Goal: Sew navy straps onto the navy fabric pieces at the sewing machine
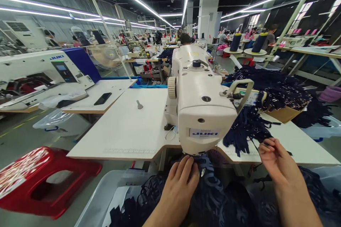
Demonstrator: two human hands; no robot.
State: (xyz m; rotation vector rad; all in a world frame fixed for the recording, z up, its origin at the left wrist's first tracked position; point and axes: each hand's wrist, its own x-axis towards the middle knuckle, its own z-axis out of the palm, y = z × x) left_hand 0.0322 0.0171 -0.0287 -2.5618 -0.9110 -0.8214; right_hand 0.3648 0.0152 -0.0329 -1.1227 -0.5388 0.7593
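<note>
A white sewing machine [205, 113] marked JUKI stands in front of me on a pale table. Under its head, my left hand [181, 175] has its fingers bent together on dark navy patterned fabric [210, 181], which hangs off the table edge towards my lap. The needle is hidden behind the machine head. On the right, my right hand [275, 156] pinches a thin navy strap [256, 146] at the near edge of a pile of navy straps [246, 127]. That pile lies on the table, right of the machine.
A small metal tool [139, 105] lies on the left of the tabletop [128, 127]. A phone [102, 98] rests on the neighbouring table. More navy straps [277, 85] overflow a cardboard box [286, 114]. Beside me are a red stool [64, 173] and a clear plastic bin [98, 191].
</note>
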